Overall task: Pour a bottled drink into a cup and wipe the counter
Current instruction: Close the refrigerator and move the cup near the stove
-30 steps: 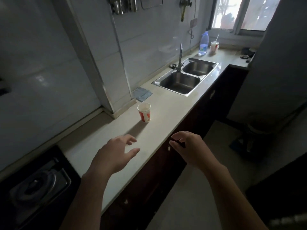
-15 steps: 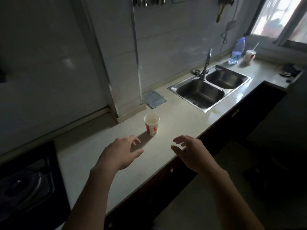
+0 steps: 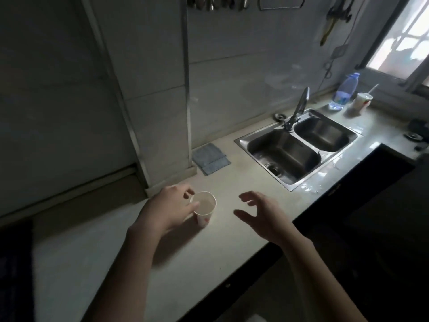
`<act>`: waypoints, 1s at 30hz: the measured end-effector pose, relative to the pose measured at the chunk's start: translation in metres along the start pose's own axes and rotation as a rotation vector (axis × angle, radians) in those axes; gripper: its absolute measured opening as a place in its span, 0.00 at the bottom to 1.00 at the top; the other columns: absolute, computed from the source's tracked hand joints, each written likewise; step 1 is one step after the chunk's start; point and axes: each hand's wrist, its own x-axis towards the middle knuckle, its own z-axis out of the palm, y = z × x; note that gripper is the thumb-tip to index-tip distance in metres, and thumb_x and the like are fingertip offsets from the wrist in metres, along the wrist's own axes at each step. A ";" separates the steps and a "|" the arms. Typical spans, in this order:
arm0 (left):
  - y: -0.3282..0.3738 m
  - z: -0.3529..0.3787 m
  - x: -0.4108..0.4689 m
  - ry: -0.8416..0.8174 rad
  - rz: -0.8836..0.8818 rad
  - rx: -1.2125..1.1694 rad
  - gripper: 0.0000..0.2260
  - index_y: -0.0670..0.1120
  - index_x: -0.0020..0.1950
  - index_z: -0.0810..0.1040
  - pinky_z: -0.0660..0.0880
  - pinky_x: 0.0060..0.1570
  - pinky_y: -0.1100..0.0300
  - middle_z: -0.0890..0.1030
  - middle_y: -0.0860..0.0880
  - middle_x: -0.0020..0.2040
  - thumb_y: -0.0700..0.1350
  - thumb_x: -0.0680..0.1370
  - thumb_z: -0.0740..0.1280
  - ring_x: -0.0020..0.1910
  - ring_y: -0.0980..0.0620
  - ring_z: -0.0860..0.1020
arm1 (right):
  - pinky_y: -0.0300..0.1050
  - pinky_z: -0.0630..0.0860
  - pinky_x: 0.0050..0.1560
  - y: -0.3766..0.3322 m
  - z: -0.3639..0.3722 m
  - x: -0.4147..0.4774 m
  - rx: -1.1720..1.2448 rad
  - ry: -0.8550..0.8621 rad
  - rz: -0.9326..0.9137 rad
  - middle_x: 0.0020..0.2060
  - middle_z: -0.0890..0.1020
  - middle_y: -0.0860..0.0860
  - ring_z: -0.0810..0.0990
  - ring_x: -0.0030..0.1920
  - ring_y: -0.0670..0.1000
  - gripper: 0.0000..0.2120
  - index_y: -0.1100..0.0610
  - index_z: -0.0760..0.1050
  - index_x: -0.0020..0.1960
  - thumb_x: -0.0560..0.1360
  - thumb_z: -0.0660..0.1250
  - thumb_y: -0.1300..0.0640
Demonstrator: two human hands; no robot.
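Dim kitchen, pale counter (image 3: 116, 252) | left hand (image 3: 169, 208) curls thumb and fingers round upright paper cup (image 3: 205, 206) at its rim | right hand (image 3: 262, 214) at cup's 3 o'clock, fingers spread, holding nothing | blue cloth (image 3: 210, 159) at 12 o'clock by wall | double sink (image 3: 297, 147) at 2 o'clock | bottle (image 3: 343, 91) far 2 o'clock, just beside second cup (image 3: 361, 101)

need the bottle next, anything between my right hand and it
Only the sink and its tap lie between the right hand and the bottle; the tap rises by the wall. A straw cup stands beside the bottle. The left hand holds the cup.
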 end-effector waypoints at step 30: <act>-0.021 0.144 0.042 0.093 -0.570 -0.166 0.23 0.46 0.74 0.68 0.65 0.66 0.60 0.72 0.48 0.72 0.47 0.80 0.66 0.70 0.49 0.71 | 0.26 0.71 0.49 0.082 0.146 0.152 0.532 -0.502 -0.327 0.58 0.75 0.36 0.75 0.56 0.35 0.46 0.53 0.65 0.69 0.57 0.85 0.51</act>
